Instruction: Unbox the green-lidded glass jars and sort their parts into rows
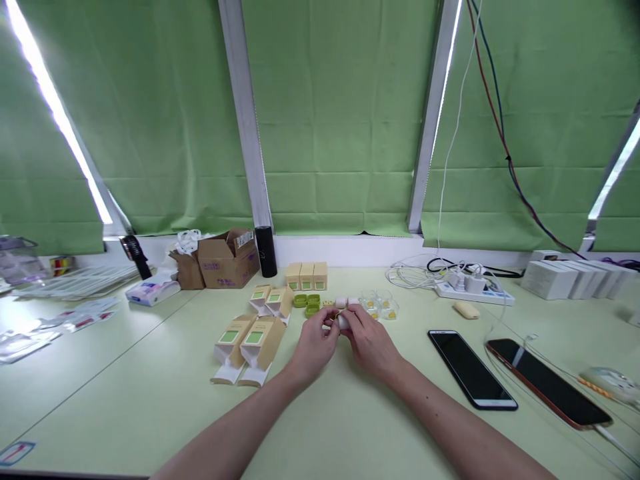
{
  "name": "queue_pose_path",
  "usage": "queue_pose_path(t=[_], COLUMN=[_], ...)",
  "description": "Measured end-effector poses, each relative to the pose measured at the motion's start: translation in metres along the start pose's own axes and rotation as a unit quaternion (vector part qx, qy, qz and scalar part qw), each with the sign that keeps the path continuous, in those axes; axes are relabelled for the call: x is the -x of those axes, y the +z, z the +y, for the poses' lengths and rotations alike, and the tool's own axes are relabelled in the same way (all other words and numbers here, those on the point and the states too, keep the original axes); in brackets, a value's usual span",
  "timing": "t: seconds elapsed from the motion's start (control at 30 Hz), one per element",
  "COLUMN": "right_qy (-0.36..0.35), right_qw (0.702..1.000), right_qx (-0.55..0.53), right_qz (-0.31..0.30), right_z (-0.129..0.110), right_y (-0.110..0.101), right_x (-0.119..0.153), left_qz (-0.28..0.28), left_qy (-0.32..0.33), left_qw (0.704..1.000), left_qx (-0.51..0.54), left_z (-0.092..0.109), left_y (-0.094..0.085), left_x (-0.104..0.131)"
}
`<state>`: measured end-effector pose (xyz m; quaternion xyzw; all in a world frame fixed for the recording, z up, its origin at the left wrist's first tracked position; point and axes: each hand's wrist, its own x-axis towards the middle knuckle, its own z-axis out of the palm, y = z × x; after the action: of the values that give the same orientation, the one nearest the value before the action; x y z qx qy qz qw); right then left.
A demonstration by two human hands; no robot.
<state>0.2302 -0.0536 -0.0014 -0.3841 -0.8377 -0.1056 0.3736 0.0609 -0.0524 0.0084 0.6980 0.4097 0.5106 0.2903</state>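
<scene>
Close together over the table, my left hand [315, 341] and my right hand [373, 339] both pinch a small white cylindrical piece [343, 322] between their fingertips. The fingers cover much of it. Just beyond them lie more white cylinders [341, 303], partly hidden by my right hand. Several olive-green square pieces [313, 311] sit to the left of these. On the right are several clear round cups [387, 311] with yellow spots inside. Left of my left hand, open-ended cardboard boxes [263, 340] with green labels lie on their sides, and smaller boxes [280, 301] lie behind them.
Upright small boxes [307, 276] stand at the back, near a black cylinder [266, 252] and a carton [227, 260]. To the right are two phones [473, 370] [547, 383], a power strip [475, 291] with cables, and a row of white boxes [550, 280].
</scene>
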Motion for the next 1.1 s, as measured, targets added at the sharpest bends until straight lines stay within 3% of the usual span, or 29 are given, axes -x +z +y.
queue_pose_path(t=[0.4,0.73,0.9,1.1], right_qy=[0.019,0.083,0.11,0.12], right_qw=[1.0,0.978,0.962,0.949], right_qx=[0.0,-0.189,-0.244,-0.285], right_qz=[-0.013,0.035,0.049,0.062], right_z=[-0.003,0.009,0.006,0.006], right_y=[0.005,0.0,-0.003,-0.003], right_x=[-0.002,0.001,-0.002,-0.004], left_qz=[0.003,-0.008,-0.033,-0.022], left_qy=[-0.04,0.024,0.013,0.0], left_qw=[0.999,0.999,0.999,1.0], left_qx=[0.013,-0.037,-0.014,0.011], left_z=[0.007,0.0,-0.006,-0.01], left_y=[-0.001,-0.01,-0.007,-0.004], left_x=[-0.002,0.003,0.004,-0.001])
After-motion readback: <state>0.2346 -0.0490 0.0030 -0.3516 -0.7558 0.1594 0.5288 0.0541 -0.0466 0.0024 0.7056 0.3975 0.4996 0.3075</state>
